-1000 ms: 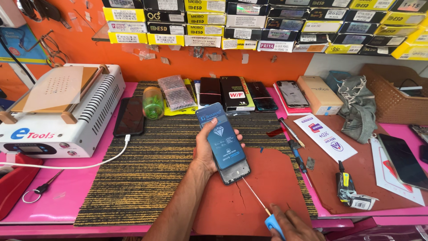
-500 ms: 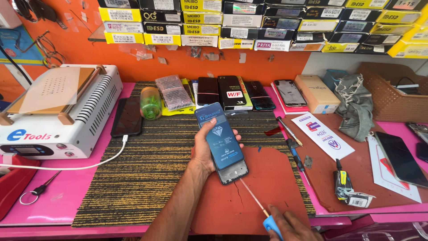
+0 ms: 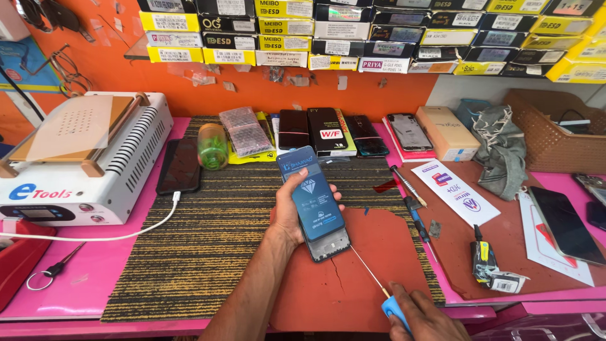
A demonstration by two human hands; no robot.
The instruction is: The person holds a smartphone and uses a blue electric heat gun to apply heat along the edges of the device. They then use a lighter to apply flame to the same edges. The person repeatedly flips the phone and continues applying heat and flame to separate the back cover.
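Above the red mat (image 3: 372,284), the left hand (image 3: 291,215) grasps a phone (image 3: 314,203) from beneath, thumb on its left edge, fingertips wrapped over the right edge. Phone long axis: runs from upper left to lower right, tilted slightly off the bench's near-far line; top end points away toward the shelf, bottom end points back toward the person. A blue protective film covers most of its face; the lowest part shows a bare dark frame. Right hand (image 3: 424,319), at the lower picture edge, is clenched around the blue handle of a screwdriver (image 3: 372,279). Its thin shaft slants up and left, the tip meeting the phone's lower right corner; actual contact cannot be told. Striped mat (image 3: 189,252) lies left of the red one. Farther back: a white heating machine (image 3: 88,164), a green bottle (image 3: 213,146), a row of dark phones (image 3: 328,131).
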